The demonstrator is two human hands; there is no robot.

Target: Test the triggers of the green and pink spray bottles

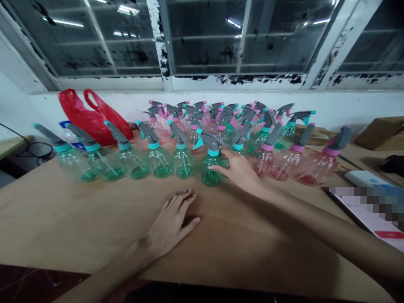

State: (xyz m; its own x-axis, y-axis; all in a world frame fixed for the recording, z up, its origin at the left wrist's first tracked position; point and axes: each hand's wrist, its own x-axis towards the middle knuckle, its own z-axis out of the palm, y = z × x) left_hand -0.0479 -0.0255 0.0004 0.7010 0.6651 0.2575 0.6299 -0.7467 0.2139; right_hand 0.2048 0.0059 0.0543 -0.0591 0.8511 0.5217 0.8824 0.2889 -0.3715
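Observation:
My right hand (241, 170) grips a green spray bottle (211, 170) by its right side, thumb across the front of the body. The bottle stands upright, with a turquoise collar and a grey trigger head whose turquoise nozzle points left. It sits slightly in front of a row of similar bottles. To its left are several green spray bottles (160, 162); to its right, beyond my hand, come pink spray bottles (285, 164). Flat on the table in front of the row, my left hand (172, 223) rests with fingers stretched out and nothing in it.
Behind the row, more pink and green spray bottles (216, 122) crowd near the wall. A red plastic bag (101, 118) stands at the back left of the wooden table (78, 219). At the right are a cardboard box (383, 132), a white-and-blue box (366, 179) and a partly blurred flat item (362, 210).

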